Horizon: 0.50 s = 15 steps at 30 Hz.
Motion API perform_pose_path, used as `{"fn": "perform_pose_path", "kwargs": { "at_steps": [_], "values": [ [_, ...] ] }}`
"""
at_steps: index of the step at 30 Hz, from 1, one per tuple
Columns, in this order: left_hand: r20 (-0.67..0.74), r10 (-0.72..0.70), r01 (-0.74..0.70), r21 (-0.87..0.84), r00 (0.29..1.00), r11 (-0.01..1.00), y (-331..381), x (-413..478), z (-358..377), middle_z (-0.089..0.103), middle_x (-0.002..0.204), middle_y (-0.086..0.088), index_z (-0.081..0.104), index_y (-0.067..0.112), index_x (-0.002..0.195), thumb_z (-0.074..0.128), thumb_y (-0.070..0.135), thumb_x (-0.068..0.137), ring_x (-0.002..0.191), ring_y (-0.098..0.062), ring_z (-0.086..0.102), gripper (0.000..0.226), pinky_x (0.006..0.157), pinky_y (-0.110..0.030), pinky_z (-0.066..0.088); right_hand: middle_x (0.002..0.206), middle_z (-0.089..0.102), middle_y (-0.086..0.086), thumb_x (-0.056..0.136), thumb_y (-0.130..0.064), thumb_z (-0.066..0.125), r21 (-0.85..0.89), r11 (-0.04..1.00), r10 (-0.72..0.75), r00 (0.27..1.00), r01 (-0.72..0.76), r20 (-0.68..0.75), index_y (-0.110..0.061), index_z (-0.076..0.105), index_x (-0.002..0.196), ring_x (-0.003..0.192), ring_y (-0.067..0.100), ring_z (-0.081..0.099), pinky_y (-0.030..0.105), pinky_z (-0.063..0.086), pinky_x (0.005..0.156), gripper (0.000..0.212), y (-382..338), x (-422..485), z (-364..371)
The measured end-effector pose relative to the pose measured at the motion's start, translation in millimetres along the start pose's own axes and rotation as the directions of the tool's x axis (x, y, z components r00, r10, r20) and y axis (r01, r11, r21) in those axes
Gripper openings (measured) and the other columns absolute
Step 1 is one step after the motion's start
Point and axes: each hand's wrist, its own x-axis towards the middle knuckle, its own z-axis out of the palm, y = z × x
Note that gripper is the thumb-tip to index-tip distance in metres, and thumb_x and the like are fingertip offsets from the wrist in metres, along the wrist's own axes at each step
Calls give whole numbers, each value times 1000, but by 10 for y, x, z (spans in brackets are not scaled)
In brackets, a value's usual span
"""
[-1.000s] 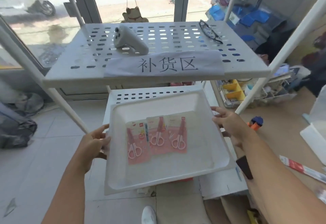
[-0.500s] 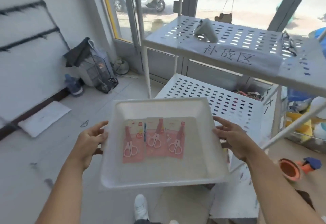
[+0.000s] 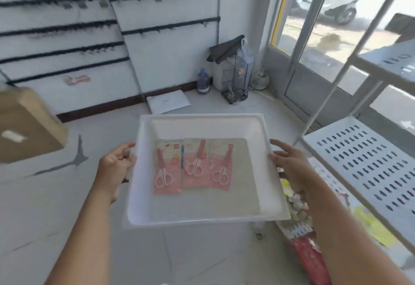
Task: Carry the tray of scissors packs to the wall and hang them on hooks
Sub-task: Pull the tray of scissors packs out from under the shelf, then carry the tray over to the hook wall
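Observation:
I hold a white plastic tray [image 3: 202, 125] level in front of me, above the floor. My left hand [image 3: 115, 164] grips its left rim and my right hand [image 3: 289, 165] grips its right rim. Three pink scissors packs [image 3: 193, 165] lie flat side by side in the tray, slightly overlapping. The white wall [image 3: 161, 44] with rows of black hook rails [image 3: 170, 26] stands ahead and to the left, blurred by motion.
A white perforated shelf rack [image 3: 363, 165] stands at my right. A cardboard box [image 3: 27, 127] is at the left edge. In the corner by the glass door sit a wire basket [image 3: 235, 78], a bottle [image 3: 203, 81] and a flat white bag [image 3: 168, 104].
My view has swung left, away from the shelf rack toward the hook wall. The tray stays in both hands with the packs unmoved inside it.

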Motion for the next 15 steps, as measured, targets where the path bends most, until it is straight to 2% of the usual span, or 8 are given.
{"fn": "perform_pose_path", "kwargs": {
  "at_steps": [2, 5, 8, 12, 15],
  "values": [
    [-60, -17, 16, -17, 998, 1000, -85, 25, -465, 64, 98, 1, 69, 31, 113, 58, 3, 93, 89, -21, 58, 36, 82, -35, 38, 98, 71, 8, 97, 0, 59, -19, 1000, -12, 999, 13, 51, -21, 64, 133, 76, 22, 62, 32, 56, 62, 41, -84, 82, 472],
    [-156, -37, 33, -30, 987, 999, -224, 71, -1158, 68, 96, 1, 69, 34, 105, 59, 2, 93, 85, -20, 61, 36, 81, -34, 42, 103, 70, 10, 98, -1, 59, -40, 999, -26, 990, 32, 141, -22, 62, 135, 84, 24, 63, 39, 54, 72, 42, -183, 110, 1201],
    [-239, -52, 36, -69, 970, 997, -322, 90, -1837, 70, 99, 0, 68, 28, 114, 58, 1, 94, 90, -23, 62, 36, 82, -35, 44, 107, 69, 12, 99, -1, 58, -65, 997, -32, 970, 49, 241, -21, 60, 138, 91, 27, 63, 41, 54, 75, 44, -278, 110, 1949],
    [-362, -63, 32, -92, 930, 995, -397, 29, -2650, 70, 98, -3, 68, 32, 104, 58, 1, 94, 85, -22, 64, 35, 74, -32, 47, 100, 63, 11, 100, -1, 55, -105, 991, -40, 936, 81, 349, -22, 59, 138, 91, 27, 59, 40, 53, 72, 44, -377, 64, 2923],
    [-446, -93, 40, -126, 890, 991, -489, -6, -3146, 69, 103, -7, 67, 31, 108, 58, 2, 94, 89, -24, 63, 34, 76, -34, 46, 100, 62, 10, 100, -2, 55, -124, 986, -43, 898, 108, 437, -25, 58, 137, 92, 27, 60, 41, 54, 75, 43, -448, 65, 3538]
  ]
}}
